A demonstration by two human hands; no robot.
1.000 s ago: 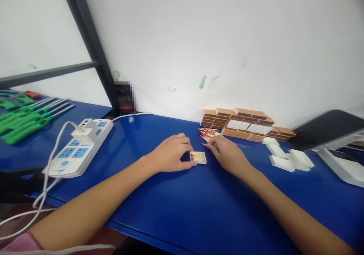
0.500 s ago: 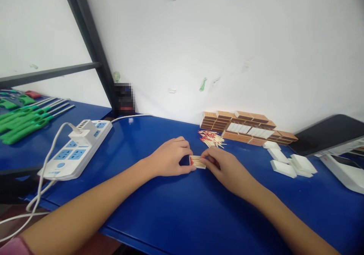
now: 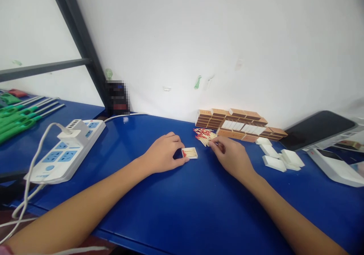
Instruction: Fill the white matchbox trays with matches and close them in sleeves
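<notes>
A small open matchbox tray (image 3: 190, 153) with red-tipped matches lies on the blue table (image 3: 176, 202). My left hand (image 3: 163, 153) rests curled against the tray's left side, thumb and fingers pinching it. My right hand (image 3: 231, 154) is to the right of the tray, its fingertips pinched at the near edge of a loose pile of matches (image 3: 204, 135). Whether matches are between those fingers I cannot make out.
Brown matchbox sleeves (image 3: 239, 124) are stacked along the wall behind the pile. Several white empty trays (image 3: 280, 159) lie to the right, beside a dark phone (image 3: 315, 129) and white device (image 3: 335, 168). A white power strip (image 3: 64, 150) and green-handled screwdrivers (image 3: 19, 114) sit at the left.
My right hand left the tray and moved back right to the match pile. My left hand stayed on the tray. The view shifted slightly.
</notes>
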